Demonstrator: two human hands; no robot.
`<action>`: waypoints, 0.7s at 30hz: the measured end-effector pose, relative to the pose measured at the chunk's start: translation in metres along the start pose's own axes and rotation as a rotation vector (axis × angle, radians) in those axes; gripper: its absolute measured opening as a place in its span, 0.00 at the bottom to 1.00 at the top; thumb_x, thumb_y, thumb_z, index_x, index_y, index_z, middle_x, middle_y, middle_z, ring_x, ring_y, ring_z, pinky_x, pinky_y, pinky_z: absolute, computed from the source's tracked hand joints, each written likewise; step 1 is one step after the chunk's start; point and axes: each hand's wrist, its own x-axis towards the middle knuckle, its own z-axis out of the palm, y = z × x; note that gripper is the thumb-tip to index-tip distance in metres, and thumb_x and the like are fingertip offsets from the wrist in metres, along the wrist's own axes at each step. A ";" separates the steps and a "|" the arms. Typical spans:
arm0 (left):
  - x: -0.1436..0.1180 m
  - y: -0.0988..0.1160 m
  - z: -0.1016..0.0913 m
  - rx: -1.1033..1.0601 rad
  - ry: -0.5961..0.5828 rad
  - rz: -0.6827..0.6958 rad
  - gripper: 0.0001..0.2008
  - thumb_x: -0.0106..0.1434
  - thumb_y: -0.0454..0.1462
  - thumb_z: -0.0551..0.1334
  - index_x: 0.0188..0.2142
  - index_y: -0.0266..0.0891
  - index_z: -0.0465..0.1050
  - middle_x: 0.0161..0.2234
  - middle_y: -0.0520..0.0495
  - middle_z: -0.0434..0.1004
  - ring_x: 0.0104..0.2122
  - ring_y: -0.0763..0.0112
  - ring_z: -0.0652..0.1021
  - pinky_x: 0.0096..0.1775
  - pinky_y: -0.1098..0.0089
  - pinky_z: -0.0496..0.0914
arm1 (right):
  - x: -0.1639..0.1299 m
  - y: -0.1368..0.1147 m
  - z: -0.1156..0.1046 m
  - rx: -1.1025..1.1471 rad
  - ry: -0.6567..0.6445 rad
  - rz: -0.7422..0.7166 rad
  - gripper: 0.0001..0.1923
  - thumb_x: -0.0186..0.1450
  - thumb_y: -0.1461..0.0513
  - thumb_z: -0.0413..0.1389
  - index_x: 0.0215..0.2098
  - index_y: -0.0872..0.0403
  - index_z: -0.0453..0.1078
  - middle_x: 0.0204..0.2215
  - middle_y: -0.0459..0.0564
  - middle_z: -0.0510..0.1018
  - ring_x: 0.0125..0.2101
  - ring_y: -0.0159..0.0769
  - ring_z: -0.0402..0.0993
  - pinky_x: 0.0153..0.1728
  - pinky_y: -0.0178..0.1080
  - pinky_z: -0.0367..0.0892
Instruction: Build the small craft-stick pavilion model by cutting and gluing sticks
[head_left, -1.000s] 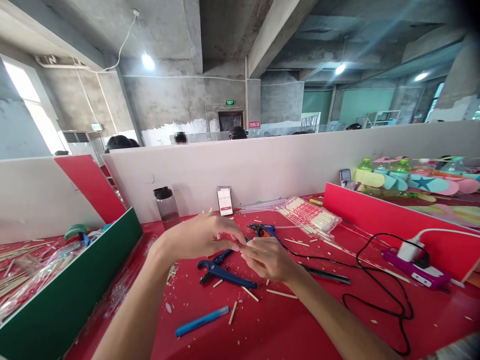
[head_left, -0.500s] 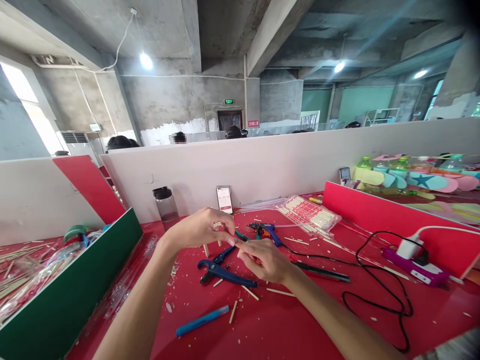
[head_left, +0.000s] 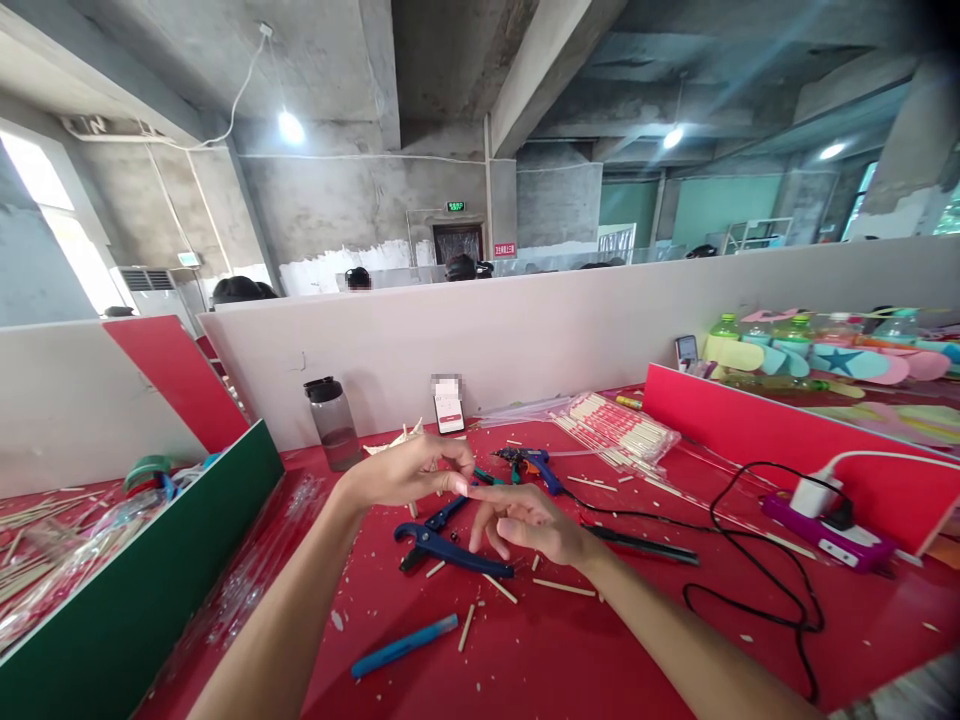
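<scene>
A: What's just changed?
B: The right hand [head_left: 538, 520]. Half a second ago its fingers were curled in more tightly; now they hang loose and spread, all but the forefinger, which points at the left fingertips.

A: Holding anything?
B: Nothing I can see in it. It's about half uncurled.

A: And the left hand [head_left: 409, 470]?
B: Much as it was: bent over, thumb and forefinger drawn close together. I can't tell whether they meet, or pinch something tiny.

A: So what does that mean for the work?
B: My judgement: it has come down to fingertips. The right seems to touch with one finger, at most, and any fine hold would be the left's.

A: Where are the things, taking those fingertips as the clock's centre?
B: The frame [head_left: 397, 440] of pale sticks is at ten, partly hidden behind the left hand. The cutter [head_left: 465, 556] lies on the table [head_left: 570, 650] just below, between six and seven, in neither hand.

A: Others?
B: Glue gun [head_left: 552, 478] near two, phone [head_left: 450, 410] just short of twelve, pen [head_left: 405, 645] at seven.
</scene>
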 end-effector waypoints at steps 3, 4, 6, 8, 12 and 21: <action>0.001 0.000 0.001 0.041 -0.010 0.009 0.19 0.73 0.50 0.54 0.35 0.37 0.69 0.30 0.50 0.71 0.30 0.71 0.69 0.35 0.69 0.65 | -0.001 0.000 -0.002 0.010 -0.004 0.020 0.27 0.72 0.55 0.57 0.68 0.44 0.62 0.40 0.52 0.84 0.25 0.29 0.70 0.29 0.36 0.66; 0.001 0.000 0.001 0.065 -0.009 0.005 0.18 0.73 0.50 0.54 0.36 0.38 0.68 0.30 0.50 0.71 0.30 0.70 0.69 0.35 0.69 0.65 | -0.001 0.000 -0.003 0.019 -0.001 0.027 0.28 0.71 0.55 0.57 0.68 0.44 0.62 0.40 0.52 0.84 0.25 0.29 0.70 0.30 0.36 0.66; 0.000 -0.001 0.000 0.125 0.001 -0.018 0.16 0.74 0.48 0.53 0.37 0.38 0.68 0.31 0.50 0.71 0.30 0.69 0.70 0.36 0.68 0.65 | -0.001 0.001 -0.003 0.033 0.004 0.041 0.28 0.71 0.54 0.57 0.68 0.45 0.61 0.40 0.52 0.84 0.25 0.29 0.70 0.29 0.36 0.66; -0.001 -0.002 -0.001 0.182 0.004 -0.056 0.14 0.74 0.45 0.53 0.38 0.38 0.67 0.33 0.48 0.72 0.32 0.68 0.71 0.36 0.68 0.66 | 0.000 0.001 -0.002 0.028 0.014 0.060 0.29 0.72 0.54 0.57 0.69 0.46 0.60 0.40 0.52 0.84 0.25 0.28 0.70 0.29 0.36 0.66; -0.005 0.002 -0.007 0.290 0.004 -0.147 0.12 0.74 0.43 0.51 0.40 0.39 0.68 0.35 0.46 0.75 0.33 0.66 0.73 0.36 0.67 0.65 | 0.007 0.000 0.002 -0.038 0.104 0.132 0.28 0.72 0.55 0.57 0.67 0.50 0.60 0.34 0.49 0.82 0.24 0.28 0.70 0.31 0.36 0.65; -0.048 -0.005 -0.050 0.470 0.103 -0.666 0.12 0.64 0.43 0.59 0.46 0.44 0.72 0.45 0.45 0.80 0.40 0.58 0.78 0.39 0.66 0.68 | 0.013 0.016 -0.010 -0.078 0.464 0.199 0.17 0.65 0.51 0.61 0.44 0.52 0.66 0.26 0.44 0.77 0.20 0.28 0.66 0.22 0.33 0.62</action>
